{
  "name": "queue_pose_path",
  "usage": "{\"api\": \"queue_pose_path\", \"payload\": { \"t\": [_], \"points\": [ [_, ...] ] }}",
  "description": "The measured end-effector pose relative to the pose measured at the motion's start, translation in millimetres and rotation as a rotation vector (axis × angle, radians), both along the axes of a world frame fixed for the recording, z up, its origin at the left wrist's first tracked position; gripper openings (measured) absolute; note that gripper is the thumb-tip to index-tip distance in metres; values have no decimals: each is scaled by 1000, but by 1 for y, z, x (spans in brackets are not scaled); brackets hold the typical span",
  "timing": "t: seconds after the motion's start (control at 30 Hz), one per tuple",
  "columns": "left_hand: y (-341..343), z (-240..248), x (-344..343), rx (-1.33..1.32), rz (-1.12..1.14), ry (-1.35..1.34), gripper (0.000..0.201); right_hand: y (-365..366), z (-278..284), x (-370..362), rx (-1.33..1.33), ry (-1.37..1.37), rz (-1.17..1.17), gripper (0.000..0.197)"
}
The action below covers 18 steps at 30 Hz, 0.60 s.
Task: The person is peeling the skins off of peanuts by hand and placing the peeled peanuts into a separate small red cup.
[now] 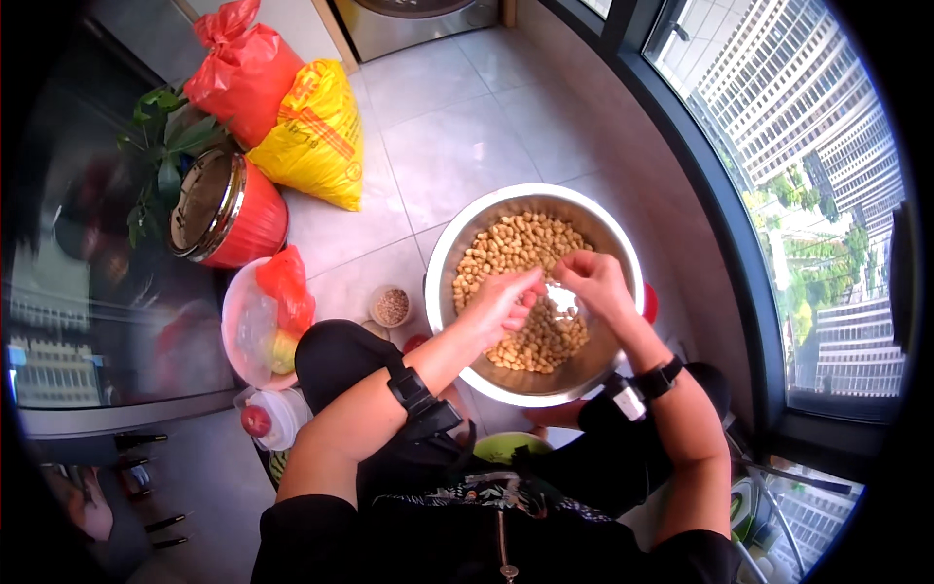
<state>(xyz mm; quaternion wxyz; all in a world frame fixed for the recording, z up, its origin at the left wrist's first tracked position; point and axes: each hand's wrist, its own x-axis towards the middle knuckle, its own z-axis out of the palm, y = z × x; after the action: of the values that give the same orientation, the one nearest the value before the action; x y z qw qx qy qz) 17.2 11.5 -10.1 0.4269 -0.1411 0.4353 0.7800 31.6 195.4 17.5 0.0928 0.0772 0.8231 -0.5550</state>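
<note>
A large steel bowl rests on my lap and holds a heap of pale tan peanuts. Both hands meet above the middle of the bowl. My left hand pinches a single peanut between thumb and fingertips. My right hand has its fingers closed on the same small piece from the other side. Whether each hand holds its own nut is too small to tell. Each wrist carries a black strap with a small device.
On the tiled floor to the left are a small cup of brown bits, a clear plastic bag with a red bag, a red metal pot, a yellow sack and a red sack. A green dish sits under my lap. A window runs along the right.
</note>
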Motion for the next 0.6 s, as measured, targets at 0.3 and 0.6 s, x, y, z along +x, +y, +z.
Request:
{"api": "queue_pose_path", "payload": {
  "t": [0.3, 0.6],
  "points": [
    [3, 1, -4, 60, 75, -36, 21, -13, -9, 4, -136, 122, 9, 14],
    [1, 5, -4, 56, 21, 27, 20, -4, 12, 2, -163, 35, 161, 12]
  ]
}}
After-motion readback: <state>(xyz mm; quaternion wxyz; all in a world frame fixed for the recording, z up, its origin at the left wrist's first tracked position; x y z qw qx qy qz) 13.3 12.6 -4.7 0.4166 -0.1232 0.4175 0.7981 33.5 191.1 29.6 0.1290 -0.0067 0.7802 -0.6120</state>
